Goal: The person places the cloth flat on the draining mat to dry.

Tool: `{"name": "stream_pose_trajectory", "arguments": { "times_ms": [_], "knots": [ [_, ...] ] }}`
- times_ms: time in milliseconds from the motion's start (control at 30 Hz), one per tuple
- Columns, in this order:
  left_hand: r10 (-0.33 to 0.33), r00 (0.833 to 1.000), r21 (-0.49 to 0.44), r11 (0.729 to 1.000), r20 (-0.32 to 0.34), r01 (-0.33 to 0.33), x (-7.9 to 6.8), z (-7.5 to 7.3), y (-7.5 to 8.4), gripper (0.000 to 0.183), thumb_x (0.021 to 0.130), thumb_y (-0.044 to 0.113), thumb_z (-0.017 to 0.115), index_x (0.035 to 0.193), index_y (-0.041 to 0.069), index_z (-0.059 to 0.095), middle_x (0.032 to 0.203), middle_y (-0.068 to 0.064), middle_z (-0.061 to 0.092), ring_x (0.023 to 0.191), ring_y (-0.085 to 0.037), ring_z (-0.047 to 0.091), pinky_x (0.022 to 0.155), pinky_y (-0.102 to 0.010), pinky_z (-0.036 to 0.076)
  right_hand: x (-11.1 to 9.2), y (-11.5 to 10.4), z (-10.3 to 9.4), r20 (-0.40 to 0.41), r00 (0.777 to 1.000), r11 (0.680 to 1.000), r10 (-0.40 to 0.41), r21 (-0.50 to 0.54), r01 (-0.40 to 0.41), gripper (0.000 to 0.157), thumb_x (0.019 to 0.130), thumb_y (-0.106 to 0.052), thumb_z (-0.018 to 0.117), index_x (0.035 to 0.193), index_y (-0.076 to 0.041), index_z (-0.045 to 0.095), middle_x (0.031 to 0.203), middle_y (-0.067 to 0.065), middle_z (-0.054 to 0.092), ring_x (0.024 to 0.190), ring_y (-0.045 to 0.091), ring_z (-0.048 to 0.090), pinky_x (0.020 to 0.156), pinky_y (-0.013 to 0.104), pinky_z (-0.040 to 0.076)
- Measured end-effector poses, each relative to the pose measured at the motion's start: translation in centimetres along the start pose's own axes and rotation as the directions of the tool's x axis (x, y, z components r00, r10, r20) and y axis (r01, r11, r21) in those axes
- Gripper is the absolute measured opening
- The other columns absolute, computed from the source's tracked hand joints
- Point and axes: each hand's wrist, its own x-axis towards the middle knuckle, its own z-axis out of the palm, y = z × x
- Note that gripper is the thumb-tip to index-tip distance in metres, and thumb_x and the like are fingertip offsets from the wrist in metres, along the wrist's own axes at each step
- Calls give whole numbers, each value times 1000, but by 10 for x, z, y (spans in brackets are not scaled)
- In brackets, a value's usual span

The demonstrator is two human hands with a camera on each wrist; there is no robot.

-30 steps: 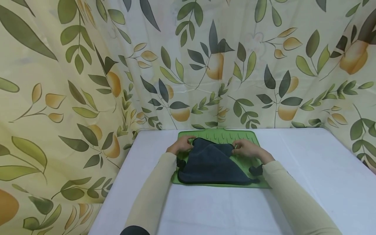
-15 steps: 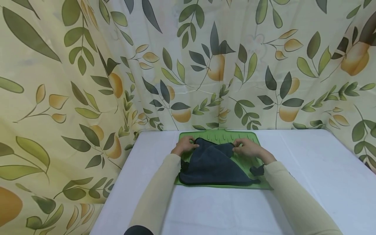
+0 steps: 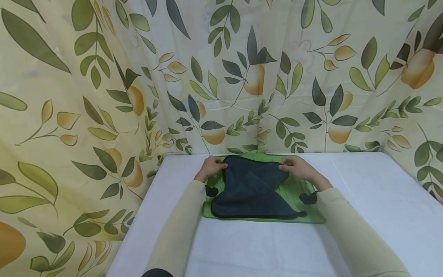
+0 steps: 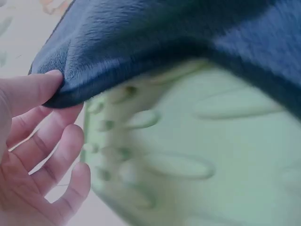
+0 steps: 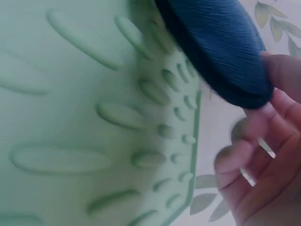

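A dark blue cloth [image 3: 247,188] with a black edge lies partly rumpled over a green ridged mat [image 3: 294,192]. At its far left corner my left hand [image 3: 210,167] pinches the cloth between thumb and forefinger. My right hand [image 3: 300,169] pinches the far right corner the same way. In the left wrist view the thumb presses on the corner of the cloth [image 4: 141,42], raised over the mat [image 4: 235,155], with the other fingers loosely curled below. The right wrist view has the other cloth corner [image 5: 225,56] between thumb and fingers, above the mat [image 5: 70,117].
The mat rests on a white-covered table [image 3: 363,200]. Behind and to the left hangs a curtain [image 3: 221,77] printed with leaves and fruit. A dark strap end [image 3: 308,198] shows at the right wrist, another dark piece [image 3: 212,191] at the left.
Both hands have moved apart and slightly away from me, drawing the far edge of the cloth wider and farther up the mat. The near edge of the cloth has stayed put.
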Motion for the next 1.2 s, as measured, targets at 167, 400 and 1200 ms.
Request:
{"name": "stream_pose_trajectory", "arguments": {
  "times_ms": [167,400,1200],
  "knots": [
    [-15,998,-43,999,-60,13,-1,-14,1,21,97,26,71,105,7,75,93,-10,72,79,-25,64,64,-26,45,1,-5,-9,-114,993,997,-3,-76,-6,26,103,-30,63,104,-5,72,105,15,70,96,27,61,75,36,46],
    [-51,994,-55,997,-94,46,2,-16,-7,25,96,27,72,110,6,74,92,-6,72,85,-27,67,69,-27,48,0,-2,-7,-91,994,998,59,-16,-61,40,103,-42,60,104,-3,70,100,12,69,92,26,59,76,36,46],
    [-38,979,13,999,-200,41,3,-17,-7,21,97,23,71,104,4,75,81,-5,67,71,-16,57,66,-27,45,3,5,-12,-144,967,972,209,136,-190,35,107,-25,55,121,7,59,78,-4,60,67,10,51,60,29,44]
  ]
}}
